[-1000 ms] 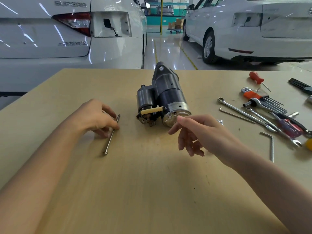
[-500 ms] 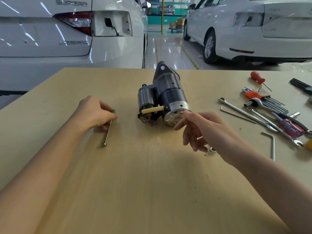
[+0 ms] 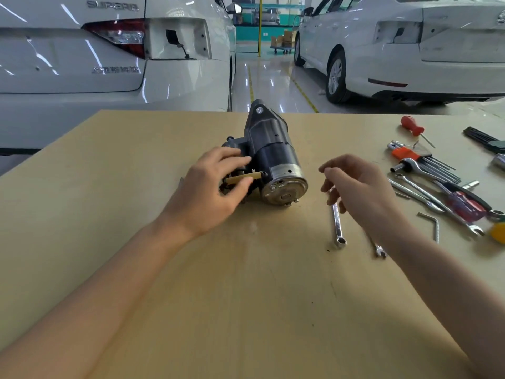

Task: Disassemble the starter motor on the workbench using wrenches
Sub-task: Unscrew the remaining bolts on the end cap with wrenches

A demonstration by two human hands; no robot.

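Note:
The dark starter motor [image 3: 273, 151] lies on the wooden workbench [image 3: 246, 296], its silver end cap [image 3: 285, 187] facing me. My left hand [image 3: 210, 192] grips its solenoid side, fingers over the top and thumb under the yellow sleeve [image 3: 251, 177]. My right hand [image 3: 358, 187] hovers to the right of the motor with loosely curled fingers, just over the upper end of a silver ring wrench [image 3: 337, 228] lying flat on the bench. Whether the fingers touch the wrench is unclear. A small open-end wrench [image 3: 380, 251] peeks out beside my right forearm.
Several tools lie at the right: long wrenches [image 3: 418, 194], an orange-holder hex key set [image 3: 407, 154], a red screwdriver [image 3: 410, 125], a bent hex key [image 3: 434, 225]. Two white cars [image 3: 109, 64] stand behind the bench.
My left hand left the long bolt and moved right onto the motor. My right hand shifted right, away from the end cap. A ring wrench now lies below it.

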